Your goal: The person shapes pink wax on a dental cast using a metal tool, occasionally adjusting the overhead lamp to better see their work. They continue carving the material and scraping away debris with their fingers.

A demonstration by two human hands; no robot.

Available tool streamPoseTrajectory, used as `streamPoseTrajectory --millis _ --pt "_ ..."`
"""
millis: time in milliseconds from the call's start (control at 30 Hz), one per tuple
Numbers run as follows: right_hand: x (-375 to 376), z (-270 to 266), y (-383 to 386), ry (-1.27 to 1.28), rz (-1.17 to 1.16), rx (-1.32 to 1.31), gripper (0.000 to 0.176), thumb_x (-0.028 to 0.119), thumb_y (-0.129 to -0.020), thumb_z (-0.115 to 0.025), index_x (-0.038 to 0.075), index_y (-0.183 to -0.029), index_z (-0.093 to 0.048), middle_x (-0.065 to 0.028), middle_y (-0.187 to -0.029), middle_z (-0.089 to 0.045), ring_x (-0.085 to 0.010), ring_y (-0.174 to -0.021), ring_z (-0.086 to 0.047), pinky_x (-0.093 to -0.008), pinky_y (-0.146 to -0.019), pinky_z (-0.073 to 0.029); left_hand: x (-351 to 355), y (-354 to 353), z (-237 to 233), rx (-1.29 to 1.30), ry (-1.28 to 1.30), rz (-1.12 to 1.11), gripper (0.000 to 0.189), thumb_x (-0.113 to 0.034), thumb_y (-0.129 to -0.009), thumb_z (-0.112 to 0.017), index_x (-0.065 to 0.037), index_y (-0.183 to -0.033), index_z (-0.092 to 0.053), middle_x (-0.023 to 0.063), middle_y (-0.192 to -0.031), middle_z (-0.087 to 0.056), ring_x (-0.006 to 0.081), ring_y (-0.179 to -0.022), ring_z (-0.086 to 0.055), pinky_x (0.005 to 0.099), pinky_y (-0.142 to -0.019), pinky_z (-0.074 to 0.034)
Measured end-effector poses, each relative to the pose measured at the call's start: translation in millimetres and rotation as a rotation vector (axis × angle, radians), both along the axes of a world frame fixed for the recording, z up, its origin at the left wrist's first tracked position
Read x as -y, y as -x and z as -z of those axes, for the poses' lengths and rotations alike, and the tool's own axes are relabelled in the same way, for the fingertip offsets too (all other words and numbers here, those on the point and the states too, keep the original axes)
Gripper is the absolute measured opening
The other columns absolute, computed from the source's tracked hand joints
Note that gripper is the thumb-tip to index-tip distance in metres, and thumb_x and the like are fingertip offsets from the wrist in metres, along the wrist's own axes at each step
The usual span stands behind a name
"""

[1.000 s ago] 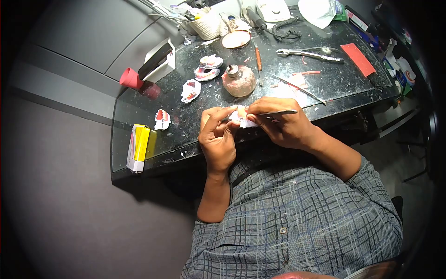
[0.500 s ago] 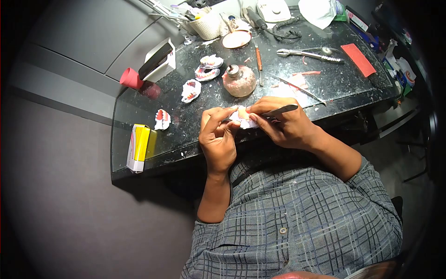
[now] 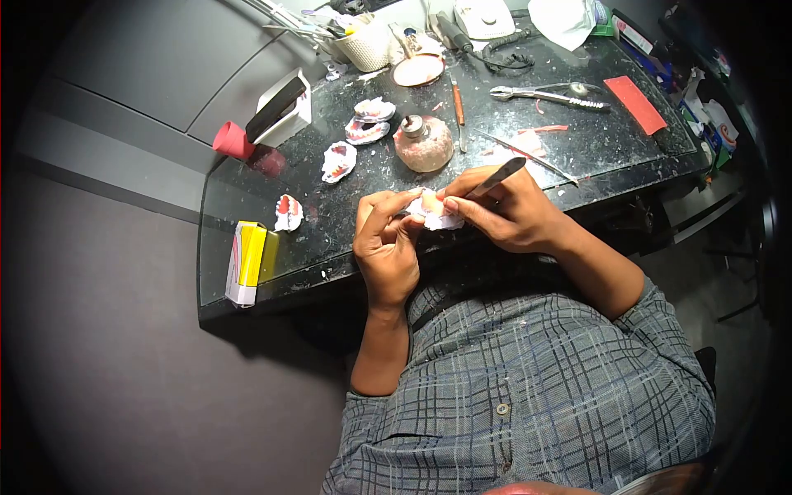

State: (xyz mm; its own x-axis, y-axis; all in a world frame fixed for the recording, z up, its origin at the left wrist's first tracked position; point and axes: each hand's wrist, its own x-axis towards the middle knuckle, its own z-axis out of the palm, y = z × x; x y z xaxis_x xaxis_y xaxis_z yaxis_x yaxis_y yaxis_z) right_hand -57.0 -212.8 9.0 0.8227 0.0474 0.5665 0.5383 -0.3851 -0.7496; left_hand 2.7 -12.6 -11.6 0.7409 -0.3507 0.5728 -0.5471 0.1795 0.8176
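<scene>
Near the table's front edge, my left hand [image 3: 388, 243] grips a white plaster dental cast [image 3: 440, 221] by its left side, fingers and thumb closed on it. Pinkish-orange material covers the middle of the cast. My right hand [image 3: 511, 210] holds a dark-handled carving tool [image 3: 499, 176] like a pen, its handle sloping up to the right. The fingertips of that hand touch the cast's right side, and they hide the tool's working tip. Just beyond the cast stands a round spirit burner [image 3: 424, 147] with a metal neck, smeared with pink wax.
More dental casts [image 3: 338, 162] lie left of the burner. A yellow and white box [image 3: 247, 264] and a red cup [image 3: 233, 140] are at the left. Pliers [image 3: 549, 96], a wooden-handled tool [image 3: 459, 103], a thin red tool [image 3: 528, 154] and a pink wax sheet [image 3: 635, 106] lie behind and to the right.
My right hand has turned slightly, so the carving tool's handle now points more steeply upward. The left hand and the cast have stayed almost in place.
</scene>
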Motion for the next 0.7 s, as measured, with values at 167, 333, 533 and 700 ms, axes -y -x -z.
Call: streamPoseTrajectory --millis 167,333,533,700 --pt "0.7 -0.8 -0.3 -0.534 -0.164 -0.269 0.02 0.014 -0.102 -0.062 -0.004 -0.101 -0.07 -0.007 -0.093 -0.075 -0.0123 -0.087 -0.07 -0.0279 -0.077 -0.056 -3.5 -7.6 3.8 0.001 0.019 0.016 0.028 -0.018 -0.097 -0.069 0.003 -0.116 -0.067 0.0082 -0.114 -0.061 0.0145 -0.099 -0.063 0.0288 -0.09 -0.051" --pt "6.0 6.1 -8.7 -0.812 -0.139 -0.102 0.024 0.02 -0.103 -0.06 -0.004 -0.101 -0.064 -0.0143 -0.099 -0.071 -0.0227 -0.095 -0.073 -0.0365 -0.089 -0.062 -7.3 -11.2 4.6 -0.147 0.118 0.042 0.027 -0.015 -0.103 -0.059 0.003 -0.123 -0.061 0.0118 -0.119 -0.064 0.0186 -0.098 -0.067 0.0322 -0.093 -0.056" --pt "8.0 10.1 -6.9 -0.881 -0.227 -0.054 0.03 0.027 -0.101 -0.062 -0.003 -0.102 -0.055 -0.0162 -0.093 -0.071 -0.0235 -0.082 -0.075 -0.0353 -0.078 -0.064 -5.0 -5.7 -1.8 -0.337 0.324 0.261 0.033 -0.015 -0.103 -0.057 -0.005 -0.132 -0.044 0.0145 -0.118 -0.062 0.0254 -0.108 -0.066 0.0442 -0.095 -0.06" --pt "2.0 11.9 -5.2 -0.804 -0.133 -0.019 0.032 0.03 -0.101 -0.062 -0.001 -0.101 -0.053 -0.0063 -0.074 -0.062 -0.0197 -0.066 -0.072 -0.0324 -0.063 -0.063 -11.0 -16.5 12.4 -0.167 0.288 0.204 0.046 -0.015 -0.098 -0.065 -0.008 -0.135 -0.039 0.0198 -0.136 -0.052 0.0273 -0.123 -0.059 0.0412 -0.102 -0.055"
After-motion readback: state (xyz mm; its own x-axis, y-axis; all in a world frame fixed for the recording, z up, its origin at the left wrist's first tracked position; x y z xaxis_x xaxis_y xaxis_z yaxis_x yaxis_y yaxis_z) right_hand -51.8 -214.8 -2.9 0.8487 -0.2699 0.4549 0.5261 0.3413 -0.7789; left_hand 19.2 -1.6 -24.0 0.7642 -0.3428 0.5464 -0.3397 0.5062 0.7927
